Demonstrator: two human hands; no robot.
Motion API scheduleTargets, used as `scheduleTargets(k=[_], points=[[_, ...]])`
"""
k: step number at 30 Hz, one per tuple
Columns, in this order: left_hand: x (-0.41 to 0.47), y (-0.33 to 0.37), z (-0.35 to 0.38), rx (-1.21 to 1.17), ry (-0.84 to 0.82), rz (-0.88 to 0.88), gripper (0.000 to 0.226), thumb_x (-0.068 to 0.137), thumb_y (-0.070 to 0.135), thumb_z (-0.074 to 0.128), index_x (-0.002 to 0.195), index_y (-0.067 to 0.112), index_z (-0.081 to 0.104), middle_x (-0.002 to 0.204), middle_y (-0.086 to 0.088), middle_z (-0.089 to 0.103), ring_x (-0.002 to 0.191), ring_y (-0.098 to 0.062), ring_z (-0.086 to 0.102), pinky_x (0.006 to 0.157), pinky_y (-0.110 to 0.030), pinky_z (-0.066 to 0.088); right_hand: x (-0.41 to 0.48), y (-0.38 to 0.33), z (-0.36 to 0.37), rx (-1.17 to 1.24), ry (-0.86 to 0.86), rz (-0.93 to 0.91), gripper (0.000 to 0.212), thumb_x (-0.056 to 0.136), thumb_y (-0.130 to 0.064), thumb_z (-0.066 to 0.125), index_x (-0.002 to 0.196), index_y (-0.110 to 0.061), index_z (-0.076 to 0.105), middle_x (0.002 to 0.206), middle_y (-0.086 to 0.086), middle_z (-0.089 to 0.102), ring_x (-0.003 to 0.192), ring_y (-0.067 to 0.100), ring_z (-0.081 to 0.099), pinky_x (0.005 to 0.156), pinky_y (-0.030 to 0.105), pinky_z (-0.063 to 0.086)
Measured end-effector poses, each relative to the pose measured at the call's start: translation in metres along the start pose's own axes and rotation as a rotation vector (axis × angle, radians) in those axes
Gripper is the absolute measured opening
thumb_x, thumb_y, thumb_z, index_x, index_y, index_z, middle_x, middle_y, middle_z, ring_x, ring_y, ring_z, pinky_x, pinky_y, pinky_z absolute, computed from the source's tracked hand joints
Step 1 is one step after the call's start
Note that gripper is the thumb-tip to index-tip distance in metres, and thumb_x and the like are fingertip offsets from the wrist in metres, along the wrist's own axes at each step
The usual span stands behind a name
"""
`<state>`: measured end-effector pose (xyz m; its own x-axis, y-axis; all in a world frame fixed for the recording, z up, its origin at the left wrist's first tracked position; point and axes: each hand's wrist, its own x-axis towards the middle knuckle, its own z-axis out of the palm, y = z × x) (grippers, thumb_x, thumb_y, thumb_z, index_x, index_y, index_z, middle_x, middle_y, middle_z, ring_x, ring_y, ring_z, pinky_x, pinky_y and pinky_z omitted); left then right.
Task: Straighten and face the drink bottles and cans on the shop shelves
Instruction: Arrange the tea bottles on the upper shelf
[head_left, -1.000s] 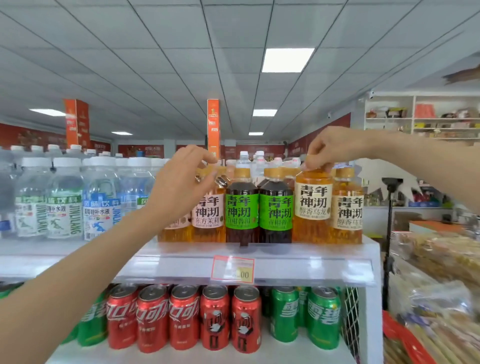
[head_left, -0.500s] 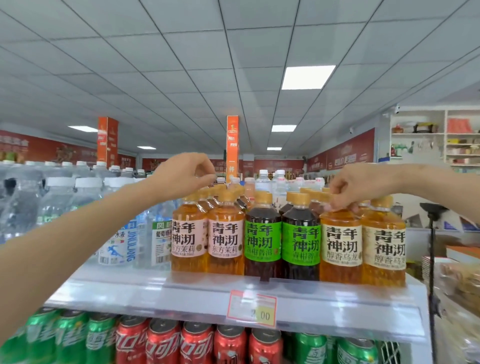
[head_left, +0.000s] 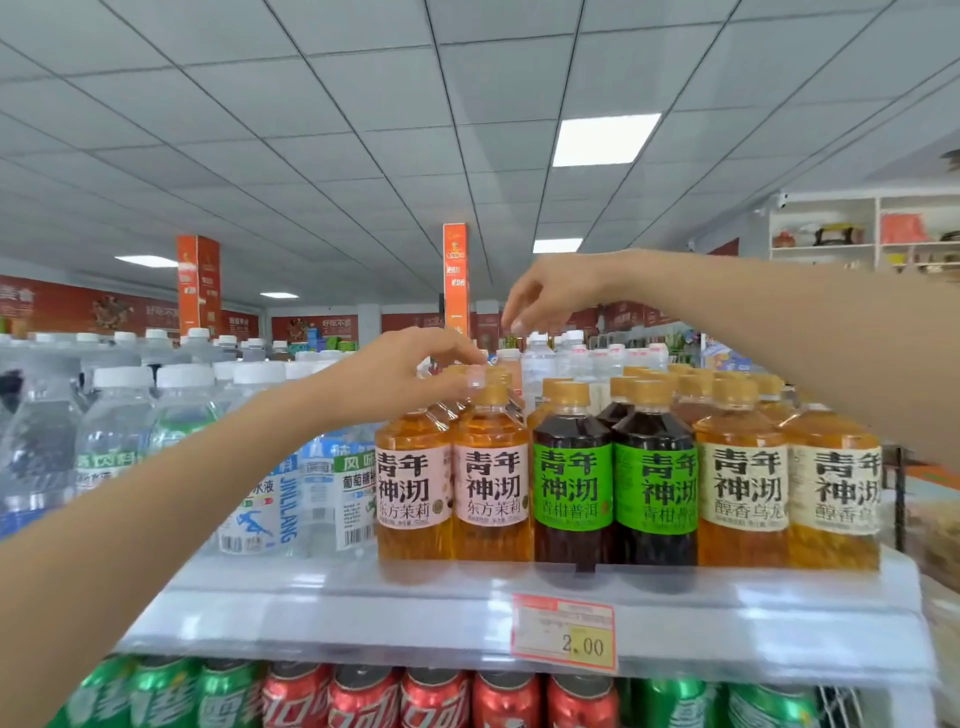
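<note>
A row of tea bottles faces forward on the top shelf (head_left: 363, 613): two amber ones with pink labels (head_left: 413, 488), two dark ones with green labels (head_left: 571, 483) and two amber ones with cream labels (head_left: 743, 488). My left hand (head_left: 410, 374) covers the cap of the leftmost pink-label bottle, pinching it, and a fingertip touches the cap of the pink-label bottle beside it (head_left: 491, 488). My right hand (head_left: 550, 296) hangs above the rows behind the green-label bottles, fingers loosely curled down and holding nothing.
Clear water bottles (head_left: 119, 415) with white caps fill the shelf to the left. A price tag (head_left: 563, 631) reading 2.00 sits on the shelf edge. Below stand red cola cans (head_left: 431, 701) and green cans (head_left: 166, 696). A side rack stands at the right.
My right hand has let go of the cream-label bottle's cap and risen up and to the left. My left hand has come down onto the pink-label caps. The view has moved closer.
</note>
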<state>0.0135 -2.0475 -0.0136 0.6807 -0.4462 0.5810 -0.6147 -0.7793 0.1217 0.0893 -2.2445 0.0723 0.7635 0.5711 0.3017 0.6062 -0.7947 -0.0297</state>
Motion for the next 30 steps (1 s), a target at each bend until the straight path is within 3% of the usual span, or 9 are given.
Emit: scheduleTargets(k=[4,8,10,13,20,23,27,30], points=[[-0.006,-0.005,0.001,-0.102,-0.090,0.023,0.029,0.086,0.042,0.053,0.115,0.038,0.057,0.115,0.022,0.057,0.103,0.012,0.050,0.079,-0.009,0.040,0.052,-0.001,0.025,-0.023,-0.148,0.052,0.027,0.088,-0.026,0.062,0.114,-0.018,0.063,0.109,0.006,0.067,0.097,0.020,0.065,0.086,0.038,0.055],[-0.010,-0.004,-0.001,-0.026,-0.125,0.082,0.031,0.088,0.046,0.052,0.119,0.039,0.055,0.120,0.020,0.053,0.108,0.006,0.049,0.085,-0.012,0.040,0.069,0.003,0.046,-0.076,-0.358,0.113,0.034,0.093,-0.020,0.054,0.126,-0.014,0.056,0.108,0.011,0.067,0.090,0.022,0.066,0.076,0.031,0.055],[-0.012,-0.004,-0.001,0.044,-0.114,0.116,0.032,0.088,0.039,0.053,0.120,0.036,0.055,0.121,0.015,0.054,0.110,-0.001,0.050,0.091,-0.020,0.042,0.071,0.004,0.052,-0.047,-0.391,0.118,0.033,0.093,-0.020,0.055,0.125,-0.013,0.057,0.106,0.012,0.068,0.083,0.021,0.067,0.072,0.029,0.056],[-0.012,-0.004,-0.002,0.065,-0.093,0.099,0.040,0.091,0.017,0.054,0.125,0.037,0.051,0.124,0.015,0.055,0.109,-0.001,0.051,0.091,-0.024,0.045,0.073,0.004,0.057,-0.005,-0.360,0.130,0.032,0.091,-0.018,0.057,0.119,-0.005,0.061,0.096,0.011,0.070,0.077,0.019,0.068,0.073,0.028,0.056],[-0.010,-0.001,-0.003,0.050,-0.102,0.050,0.048,0.085,0.003,0.050,0.121,0.034,0.054,0.110,0.013,0.055,0.103,-0.003,0.055,0.088,-0.033,0.050,0.061,0.010,0.047,-0.074,-0.302,0.130,0.019,0.092,-0.026,0.055,0.095,-0.009,0.062,0.077,0.000,0.062,0.072,0.012,0.061,0.066,0.022,0.051],[-0.007,0.001,-0.005,0.022,-0.116,0.030,0.046,0.084,0.002,0.050,0.116,0.034,0.058,0.107,0.011,0.059,0.102,-0.005,0.056,0.090,-0.035,0.049,0.049,0.018,0.025,-0.065,-0.202,0.140,0.014,0.091,-0.024,0.057,0.084,-0.012,0.062,0.076,0.000,0.062,0.070,0.011,0.060,0.062,0.020,0.047],[0.003,0.005,-0.014,0.022,-0.189,0.009,0.031,0.089,0.011,0.050,0.111,0.029,0.062,0.103,0.008,0.065,0.096,-0.005,0.061,0.086,-0.029,0.050,0.030,0.026,-0.005,-0.081,-0.116,0.157,0.012,0.090,-0.024,0.058,0.086,-0.013,0.062,0.083,0.004,0.064,0.071,0.013,0.061,0.062,0.021,0.046],[0.018,0.009,-0.013,0.066,-0.150,0.023,0.021,0.091,0.017,0.052,0.103,0.026,0.066,0.101,0.014,0.064,0.096,-0.004,0.059,0.085,-0.024,0.046,0.014,0.032,-0.022,-0.105,-0.045,0.169,0.014,0.090,-0.025,0.059,0.085,-0.012,0.060,0.077,0.003,0.062,0.069,0.014,0.058,0.063,0.022,0.045]])
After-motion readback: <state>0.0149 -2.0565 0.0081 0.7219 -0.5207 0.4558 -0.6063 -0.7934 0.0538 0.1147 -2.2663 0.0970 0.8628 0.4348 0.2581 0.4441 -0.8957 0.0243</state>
